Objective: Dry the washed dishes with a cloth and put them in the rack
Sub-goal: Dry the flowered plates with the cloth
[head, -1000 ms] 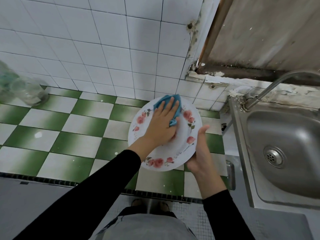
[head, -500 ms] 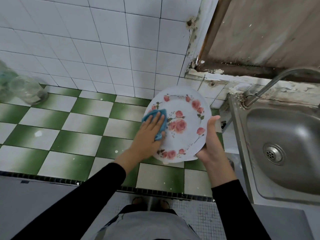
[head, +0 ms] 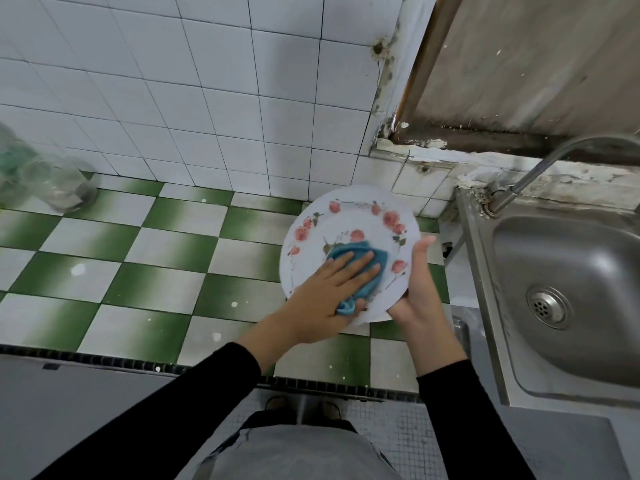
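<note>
A white plate (head: pixel 360 216) with pink roses round its rim is held tilted above the green-and-white tiled counter (head: pixel 166 271). My right hand (head: pixel 417 289) grips the plate's right edge, thumb along the rim and fingers hidden behind it. My left hand (head: pixel 329 292) lies flat on the plate's face with straight fingers and presses a blue cloth (head: pixel 356 261) against the middle. Part of the cloth bunches out under my palm at the plate's lower edge. No rack is in view.
A steel sink (head: pixel 568 292) with a drain and a curved tap (head: pixel 540 168) lies to the right. Clear glass jars (head: pixel 59 181) stand at the far left by the white tiled wall. The counter's front edge runs below my forearms.
My left hand has slid the cloth from the plate's left edge to its middle. The plate has stayed in my right hand, shifting slightly.
</note>
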{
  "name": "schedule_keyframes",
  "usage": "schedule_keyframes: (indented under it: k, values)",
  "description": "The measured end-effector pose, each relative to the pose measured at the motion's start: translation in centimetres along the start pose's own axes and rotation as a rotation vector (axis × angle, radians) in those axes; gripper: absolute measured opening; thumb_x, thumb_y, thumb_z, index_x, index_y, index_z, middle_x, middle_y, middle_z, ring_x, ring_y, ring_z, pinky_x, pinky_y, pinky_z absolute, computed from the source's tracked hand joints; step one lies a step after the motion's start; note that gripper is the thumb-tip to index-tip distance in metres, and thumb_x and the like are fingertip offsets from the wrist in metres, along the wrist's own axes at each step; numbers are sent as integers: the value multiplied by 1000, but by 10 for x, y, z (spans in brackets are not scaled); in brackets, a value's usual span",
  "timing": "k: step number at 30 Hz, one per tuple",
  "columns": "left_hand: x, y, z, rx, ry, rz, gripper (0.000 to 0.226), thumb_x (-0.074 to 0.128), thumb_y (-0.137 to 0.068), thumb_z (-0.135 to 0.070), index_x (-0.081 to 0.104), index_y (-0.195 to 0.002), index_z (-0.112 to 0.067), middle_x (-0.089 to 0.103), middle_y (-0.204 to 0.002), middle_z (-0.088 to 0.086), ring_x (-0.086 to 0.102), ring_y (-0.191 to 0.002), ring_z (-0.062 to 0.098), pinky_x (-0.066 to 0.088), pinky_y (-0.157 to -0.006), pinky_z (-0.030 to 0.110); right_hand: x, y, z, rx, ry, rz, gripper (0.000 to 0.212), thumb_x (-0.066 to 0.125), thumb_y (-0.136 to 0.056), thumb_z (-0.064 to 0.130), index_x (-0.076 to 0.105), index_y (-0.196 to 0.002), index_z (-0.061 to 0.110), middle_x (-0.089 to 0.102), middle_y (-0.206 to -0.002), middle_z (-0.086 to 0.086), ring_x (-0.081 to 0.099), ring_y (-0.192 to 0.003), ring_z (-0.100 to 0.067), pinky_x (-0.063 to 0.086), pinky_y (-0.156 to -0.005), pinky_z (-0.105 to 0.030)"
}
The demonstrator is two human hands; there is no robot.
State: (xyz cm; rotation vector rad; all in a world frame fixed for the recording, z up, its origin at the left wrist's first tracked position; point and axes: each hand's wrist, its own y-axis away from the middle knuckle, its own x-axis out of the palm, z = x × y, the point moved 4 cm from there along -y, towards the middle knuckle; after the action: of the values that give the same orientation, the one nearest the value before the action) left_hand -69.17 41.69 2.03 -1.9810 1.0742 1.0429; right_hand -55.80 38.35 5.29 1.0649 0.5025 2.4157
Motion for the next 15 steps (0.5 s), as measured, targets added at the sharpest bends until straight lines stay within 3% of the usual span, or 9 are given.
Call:
schedule_keyframes:
  k: [2,5,11,13,15]
  values:
    - [5,8,15,-82,-21,66,60,27,-103,-45,0,-154,-29,-6,-163,-10,-17,-148,7,-5,-123,31,-6,-1,8,-50,-18,-10,84,19,-90,77,58,-135,17,64,-133,-15,60,-124,-38,46,-106,-55]
    - [4,7,39,-244,-51,103,60,20,-101,-47,-6,-152,-29,-11,-160,-10,-21,-146,6,-7,-122,31,-9,-1,14,-98,-11,-6,83,20,-91,77,54,-142,22,63,-135,-13,58,-126,-37,44,-108,-57]
    - [-2,-23,51,-482,195,-77,67,19,-98,-47,2,-156,-19,-4,-164,-2,-10,-150,15,-2,-123,38,6,10,0,-45,85,82,87,35,-79,74,51,-144,19,63,-137,-12,60,-126,-33,44,-108,-56]
    - [-10,-32,45,-487,260,-148,61,28,-103,-39,5,-156,-20,-3,-164,-3,-10,-150,14,-5,-123,36,6,10,-10,12,109,99,87,35,-80,76,50,-145,19,61,-139,-12,59,-127,-33,45,-107,-57]
    - [-17,-36,36,-379,254,-168,60,31,-102,-36,7,-156,-23,-3,-163,-6,-12,-149,10,-7,-122,33,5,9,-15,50,115,99,88,35,-81,77,49,-147,21,60,-140,-12,58,-127,-33,46,-107,-55]
